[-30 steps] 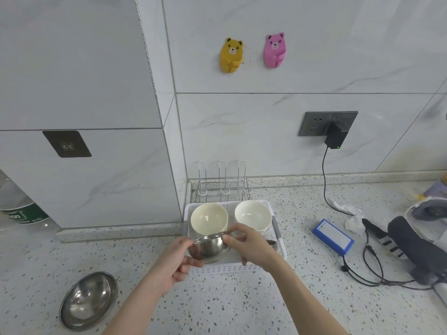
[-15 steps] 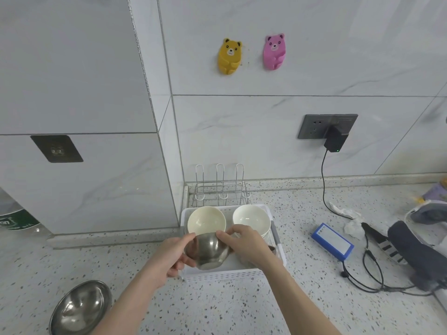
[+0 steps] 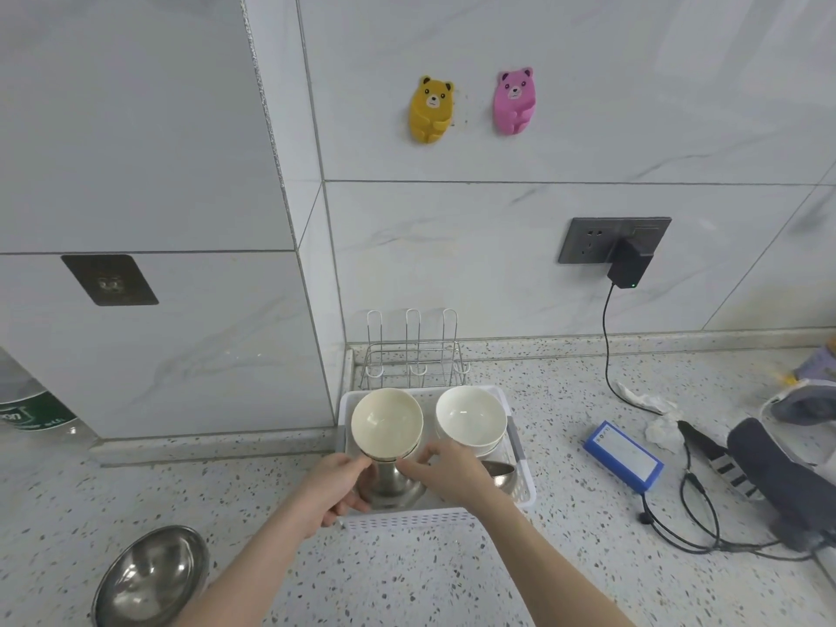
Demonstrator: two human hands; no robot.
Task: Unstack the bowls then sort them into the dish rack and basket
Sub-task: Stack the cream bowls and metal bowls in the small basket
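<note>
1. The steel bowl is shiny, tipped up inside the white basket, below the cream bowl.
2. Left hand and right hand fingers grasp its rim.
3. The bottle label's writing is unreadable.

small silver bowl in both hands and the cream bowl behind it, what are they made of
Small silver bowl: looks like stainless steel, brushed grey with mirror glints. Cream bowl: probably glazed ceramic, though melamine is possible; smooth, opaque, with soft glossy highlights.
</note>
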